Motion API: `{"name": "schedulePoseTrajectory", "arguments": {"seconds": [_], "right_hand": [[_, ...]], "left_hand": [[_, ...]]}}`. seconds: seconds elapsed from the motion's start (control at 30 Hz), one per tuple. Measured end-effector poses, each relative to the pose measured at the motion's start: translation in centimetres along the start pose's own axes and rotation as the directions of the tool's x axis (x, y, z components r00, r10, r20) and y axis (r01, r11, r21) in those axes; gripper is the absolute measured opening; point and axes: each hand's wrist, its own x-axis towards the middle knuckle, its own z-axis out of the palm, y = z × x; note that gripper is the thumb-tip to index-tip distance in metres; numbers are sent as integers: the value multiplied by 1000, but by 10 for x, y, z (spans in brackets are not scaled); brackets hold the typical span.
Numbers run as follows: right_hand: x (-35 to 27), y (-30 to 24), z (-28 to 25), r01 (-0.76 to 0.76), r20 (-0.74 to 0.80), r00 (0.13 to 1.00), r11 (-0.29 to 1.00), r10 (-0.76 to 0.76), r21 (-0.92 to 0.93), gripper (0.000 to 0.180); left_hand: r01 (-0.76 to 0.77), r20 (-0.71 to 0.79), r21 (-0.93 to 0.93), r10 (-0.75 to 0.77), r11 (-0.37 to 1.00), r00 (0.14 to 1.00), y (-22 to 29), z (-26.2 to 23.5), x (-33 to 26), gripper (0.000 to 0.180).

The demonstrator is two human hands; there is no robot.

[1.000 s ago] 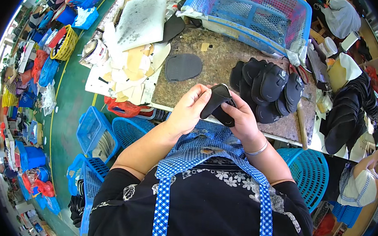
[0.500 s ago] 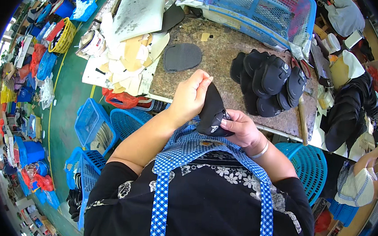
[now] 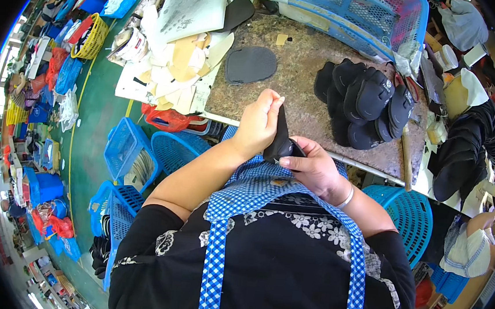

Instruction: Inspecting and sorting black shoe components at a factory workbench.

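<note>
My left hand pinches the upper end of a black fabric piece and holds it up in front of my apron. My right hand grips the lower end of the same piece, thumb on top. The piece is narrow and folded from this angle; its exact kind cannot be made out. Beyond my hands, a flat dark grey rounded pad lies on the worn brown table. To its right is a heap of black rounded fabric pieces, some with small white marks.
A blue plastic crate stands at the table's far edge. Paper and cream scraps cover the left side. A wooden-handled tool lies near the right edge, by stacked black pieces. Blue baskets flank me; a co-worker sits at right.
The black piece has turned more edge-on and folded between my hands, its white mark now mostly hidden. My right hand has shifted slightly upward. The whole view has moved a little.
</note>
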Motion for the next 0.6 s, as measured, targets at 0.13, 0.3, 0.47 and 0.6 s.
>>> {"name": "schedulePoseTrajectory", "arguments": {"seconds": [0.13, 0.3, 0.47, 0.6], "right_hand": [[3, 0, -5, -37, 6, 999, 999, 36, 16, 19], [-2, -6, 5, 57, -46, 997, 998, -56, 7, 20], [1, -6, 0, 320, 49, 934, 769, -353, -554, 16], [2, -6, 2, 316, 10, 939, 850, -344, -420, 19]], "left_hand": [[44, 40, 2, -45, 999, 998, 3, -2, -1, 11], [116, 49, 62, -119, 991, 992, 2, -4, -4, 12], [111, 50, 76, -115, 991, 992, 3, -2, 0, 16], [207, 54, 94, -212, 974, 976, 3, 4, 6, 18]]}}
